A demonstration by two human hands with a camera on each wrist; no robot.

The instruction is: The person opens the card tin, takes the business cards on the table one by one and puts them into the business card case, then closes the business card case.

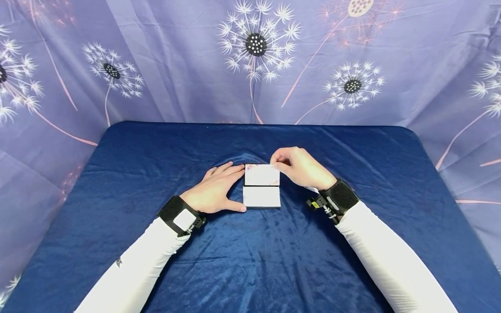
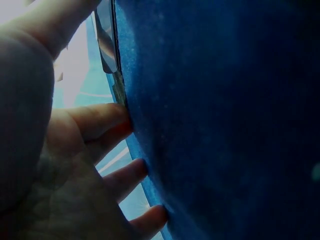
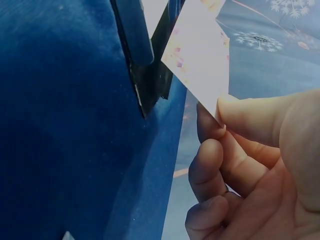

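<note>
A small dark-edged flat case [image 3: 150,85] lies open on the table, in two halves one above the other in the head view. Over its far half is a white card [image 1: 260,176] with pinkish floral corners. My right hand [image 1: 303,167] pinches the card's far right corner between thumb and forefinger; the right wrist view shows the card [image 3: 202,55] tilted up from the case. The near half shows a plain white panel [image 1: 261,197]. My left hand [image 1: 215,189] rests with fingers spread at the left side, thumb at the near corner and fingertips by the far one.
A dark blue velvety cloth [image 1: 250,261] covers the table, slightly wrinkled. Partly hidden under my right wrist lies a whitish flat piece [image 1: 312,189]. Behind the table's far edge hangs a lilac curtain [image 1: 188,65] with dandelion prints.
</note>
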